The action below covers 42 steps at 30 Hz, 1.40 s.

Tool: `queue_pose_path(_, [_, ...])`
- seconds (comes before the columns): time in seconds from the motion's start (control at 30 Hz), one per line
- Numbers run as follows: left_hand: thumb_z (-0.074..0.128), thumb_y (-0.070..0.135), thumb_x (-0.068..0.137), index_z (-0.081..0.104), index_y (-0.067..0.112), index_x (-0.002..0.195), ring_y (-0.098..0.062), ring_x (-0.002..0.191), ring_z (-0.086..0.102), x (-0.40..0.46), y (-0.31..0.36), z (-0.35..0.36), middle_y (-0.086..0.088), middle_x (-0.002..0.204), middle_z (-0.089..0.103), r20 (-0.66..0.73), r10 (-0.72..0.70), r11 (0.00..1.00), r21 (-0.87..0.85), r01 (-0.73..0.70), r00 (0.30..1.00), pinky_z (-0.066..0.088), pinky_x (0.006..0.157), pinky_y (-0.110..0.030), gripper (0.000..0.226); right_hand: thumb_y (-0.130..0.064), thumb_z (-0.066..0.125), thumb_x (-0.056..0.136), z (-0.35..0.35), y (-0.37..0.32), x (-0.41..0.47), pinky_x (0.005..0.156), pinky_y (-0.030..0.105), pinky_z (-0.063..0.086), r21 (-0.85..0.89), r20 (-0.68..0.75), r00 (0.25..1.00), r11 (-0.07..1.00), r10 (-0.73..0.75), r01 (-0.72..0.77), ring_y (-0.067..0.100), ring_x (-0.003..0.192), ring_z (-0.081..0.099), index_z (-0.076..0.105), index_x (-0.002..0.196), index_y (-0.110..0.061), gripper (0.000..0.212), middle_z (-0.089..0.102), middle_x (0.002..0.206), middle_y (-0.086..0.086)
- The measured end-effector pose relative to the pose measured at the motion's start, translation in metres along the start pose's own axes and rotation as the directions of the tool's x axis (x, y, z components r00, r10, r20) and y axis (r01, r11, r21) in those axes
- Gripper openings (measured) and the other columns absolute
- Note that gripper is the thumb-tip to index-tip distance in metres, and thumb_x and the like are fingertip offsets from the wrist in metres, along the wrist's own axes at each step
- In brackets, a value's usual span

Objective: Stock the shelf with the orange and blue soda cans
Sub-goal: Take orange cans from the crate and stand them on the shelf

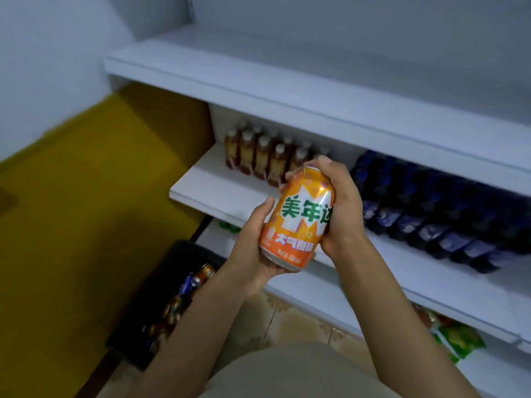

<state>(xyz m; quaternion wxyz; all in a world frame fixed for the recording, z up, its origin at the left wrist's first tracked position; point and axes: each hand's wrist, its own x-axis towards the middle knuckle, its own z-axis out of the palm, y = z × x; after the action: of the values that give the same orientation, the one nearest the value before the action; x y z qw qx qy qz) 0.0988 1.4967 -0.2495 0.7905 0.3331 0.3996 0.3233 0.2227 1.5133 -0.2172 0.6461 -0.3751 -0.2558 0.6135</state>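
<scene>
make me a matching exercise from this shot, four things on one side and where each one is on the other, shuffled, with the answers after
Things
1. orange can
2. brown bottles
3. dark blue packs
4. black bin of cans

Places
A. on the floor, lower left
B. left part of the middle shelf
C. held between the left hand and right hand
D. right part of the middle shelf

Pairs: 1-C, 2-B, 3-D, 4-A
</scene>
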Motion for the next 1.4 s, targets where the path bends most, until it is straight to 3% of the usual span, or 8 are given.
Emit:
queue_pose_path(0.1, [0.037, 0.062, 0.083, 0.065, 0.021, 0.114, -0.017, 0.099, 0.068, 0.013, 0.013, 0.034, -0.001, 0.104, 0.073, -0.087, 0.213, 0.952, 0.242, -0.187, 0.973, 0.056, 0.083, -0.033, 0.059, -0.028, 0.065, 0.073, -0.013, -0.044, 0.010, 0.065, 0.034, 0.053, 0.012, 0.029, 0.997, 0.997, -0.072, 0.072, 0.027, 0.065, 0.064, 0.054, 0.085, -0.011, 0.023, 0.068, 0.080, 0.018])
queue_pose_path(0.2, [0.052, 0.061, 0.085, 0.058, 0.038, 0.106, 0.005, 0.091, 0.065, 0.014, 0.038, 0.053, 0.022, 0.097, 0.069, 0.027, 0.497, 0.739, 0.511, -0.439, 0.867, 0.051, 0.071, -0.012, 0.032, -0.027, 0.067, 0.070, -0.011, -0.084, 0.025, 0.067, 0.037, 0.053, -0.063, 0.084, 0.983, 0.983, -0.165, 0.170, 0.029, 0.068, 0.065, 0.053, 0.081, -0.014, 0.022, 0.069, 0.079, 0.016])
queue_pose_path(0.37, [0.078, 0.058, 0.061, 0.054, 0.045, 0.110, 0.006, 0.091, 0.062, 0.032, 0.086, 0.065, 0.020, 0.099, 0.067, 0.211, 0.706, 0.324, 0.752, -0.574, 0.676, 0.044, 0.070, -0.005, 0.055, -0.029, 0.072, 0.067, 0.014, -0.116, 0.061, 0.069, 0.043, 0.052, -0.248, 0.144, 0.913, 0.879, -0.383, 0.408, 0.031, 0.071, 0.062, 0.056, 0.071, -0.021, 0.018, 0.064, 0.078, 0.016])
queue_pose_path(0.5, [0.084, 0.049, 0.060, 0.059, 0.039, 0.106, -0.001, 0.088, 0.068, 0.063, 0.126, 0.058, 0.015, 0.097, 0.071, 0.187, 0.715, 0.372, 0.714, -0.593, 0.674, 0.056, 0.076, -0.021, 0.053, -0.044, 0.079, 0.071, 0.031, -0.134, 0.094, 0.067, 0.027, 0.055, -0.409, 0.194, 0.887, 0.787, -0.419, 0.461, 0.015, 0.080, 0.069, 0.058, 0.103, -0.023, 0.043, 0.067, 0.098, 0.005])
queue_pose_path(0.63, [0.073, 0.061, 0.056, 0.052, 0.041, 0.111, 0.006, 0.092, 0.063, 0.107, 0.165, 0.048, 0.022, 0.100, 0.066, 0.154, 0.704, 0.312, 0.810, -0.497, 0.693, 0.055, 0.084, -0.025, 0.062, -0.056, 0.065, 0.063, 0.030, -0.149, 0.128, 0.072, 0.008, 0.052, -0.669, 0.284, 0.901, 0.605, -0.328, 0.431, -0.006, 0.094, 0.060, 0.033, 0.141, -0.032, 0.087, 0.052, 0.112, -0.020])
queue_pose_path(0.9, [0.080, 0.042, 0.052, 0.057, 0.023, 0.113, -0.007, 0.086, 0.067, 0.229, 0.246, 0.029, 0.011, 0.098, 0.068, 0.173, 0.607, 0.339, 0.827, -0.449, 0.776, 0.057, 0.079, -0.032, 0.068, -0.039, 0.083, 0.069, 0.025, -0.141, 0.244, 0.086, 0.033, 0.055, -0.867, 0.143, 0.932, 0.412, -0.333, 0.280, 0.012, 0.102, 0.063, 0.049, 0.125, -0.020, 0.068, 0.064, 0.112, -0.007])
queue_pose_path(1.07, [0.086, 0.038, 0.045, 0.058, 0.023, 0.103, -0.011, 0.088, 0.068, 0.302, 0.284, 0.005, 0.009, 0.096, 0.070, 0.144, 0.548, 0.415, 0.808, -0.417, 0.824, 0.057, 0.082, -0.041, 0.066, -0.034, 0.083, 0.071, 0.039, -0.135, 0.314, 0.080, 0.025, 0.047, -0.914, 0.023, 0.928, 0.368, -0.372, 0.170, 0.013, 0.100, 0.058, 0.045, 0.129, -0.015, 0.072, 0.058, 0.111, -0.005])
queue_pose_path(1.4, [0.086, 0.022, 0.067, 0.050, 0.012, 0.114, -0.014, 0.094, 0.057, 0.372, 0.355, -0.045, 0.007, 0.103, 0.057, 0.221, 0.552, 0.330, 0.827, -0.454, 0.804, 0.040, 0.065, -0.016, 0.060, -0.029, 0.087, 0.067, 0.083, -0.126, 0.417, 0.085, 0.029, 0.049, -0.955, 0.038, 0.909, 0.253, -0.414, 0.155, 0.022, 0.109, 0.061, 0.046, 0.131, -0.008, 0.079, 0.061, 0.124, 0.008])
